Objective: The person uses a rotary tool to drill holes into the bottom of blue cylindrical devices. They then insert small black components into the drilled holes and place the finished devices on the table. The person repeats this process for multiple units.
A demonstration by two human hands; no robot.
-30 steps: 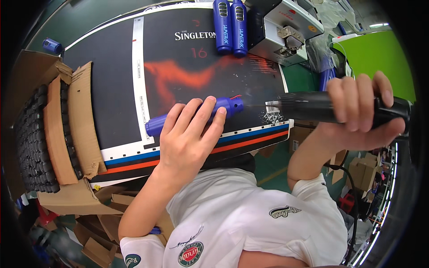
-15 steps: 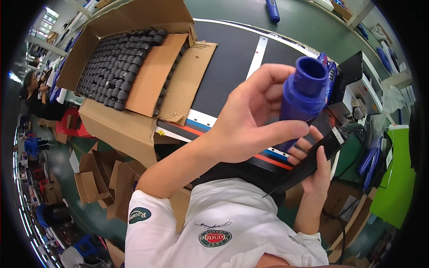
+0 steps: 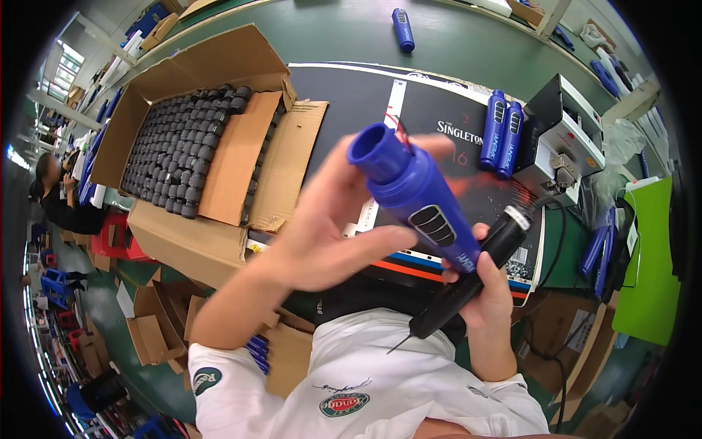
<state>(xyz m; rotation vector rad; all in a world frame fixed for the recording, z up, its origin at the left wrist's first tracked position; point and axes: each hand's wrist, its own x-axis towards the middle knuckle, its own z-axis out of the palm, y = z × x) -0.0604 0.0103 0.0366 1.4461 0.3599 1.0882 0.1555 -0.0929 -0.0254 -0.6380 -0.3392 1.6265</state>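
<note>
**Blue cylindrical plastic housing has tipped leftward, its dark panel turned into view**

Half a second ago the housing stood nearly upright; now it slants, its open, stepped socket end raised toward the upper left. The left hand, blurred, has opened out: its fingers are spread wide around the housing's upper part, thumb in front and fingertips behind; whether they touch it I cannot tell. A thin red wire shows behind the socket end.

The right hand has its fingers closed round a black cylindrical power screwdriver, whose slim metal bit points down and left. The housing's lower end meets this hand, beside the screwdriver.

Beyond the hands, a black printed sheet covers part of the green tabletop. Two blue housings lie side by side on it, next to a silver-and-black boxy machine. To the left, an open brown cardboard box holds rows of small black rounded parts.
</note>
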